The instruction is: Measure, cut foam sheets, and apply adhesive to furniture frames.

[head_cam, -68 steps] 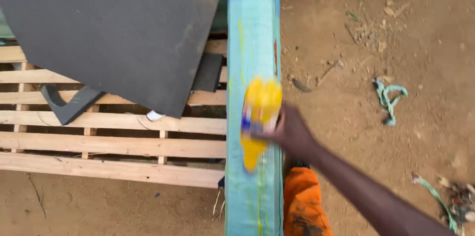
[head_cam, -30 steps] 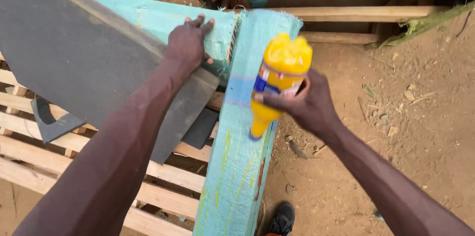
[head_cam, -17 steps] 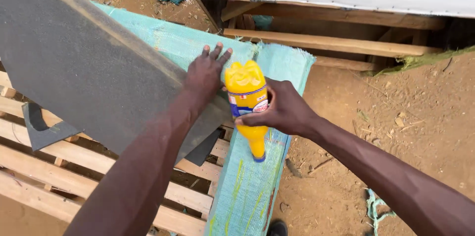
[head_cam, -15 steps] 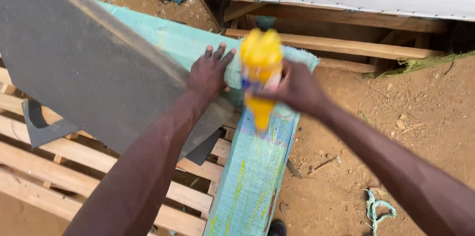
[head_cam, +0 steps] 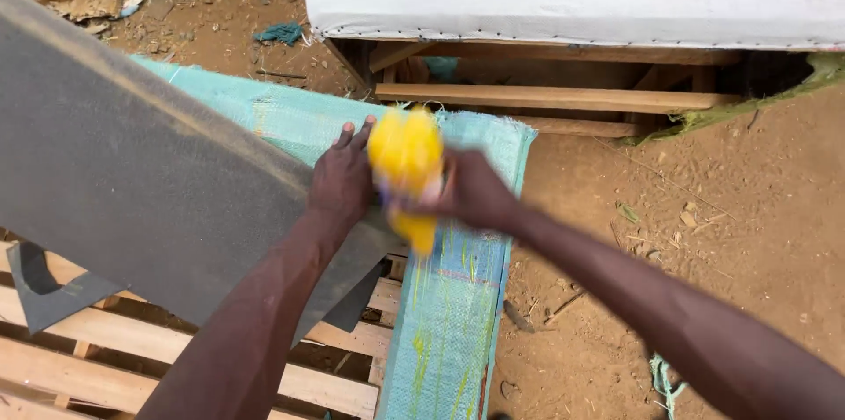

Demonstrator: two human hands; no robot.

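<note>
Head view: right hand (head_cam: 471, 191) grips a blurred yellow bottle (head_cam: 406, 165) over the teal sheet (head_cam: 453, 297); left hand (head_cam: 341, 180) lies spread flat on that sheet, just beside the bottle.

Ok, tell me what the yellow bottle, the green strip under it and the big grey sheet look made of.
Yellow bottle in the right hand: probably glossy plastic, though blurred. Green strip: woven plastic sacking, judging by its visible weave and frayed end. Grey sheet by the left hand: matte, grainy, stiff-looking, perhaps foam or fibreboard.

Even daylight, motion blur mid-frame, soft shadows
</note>
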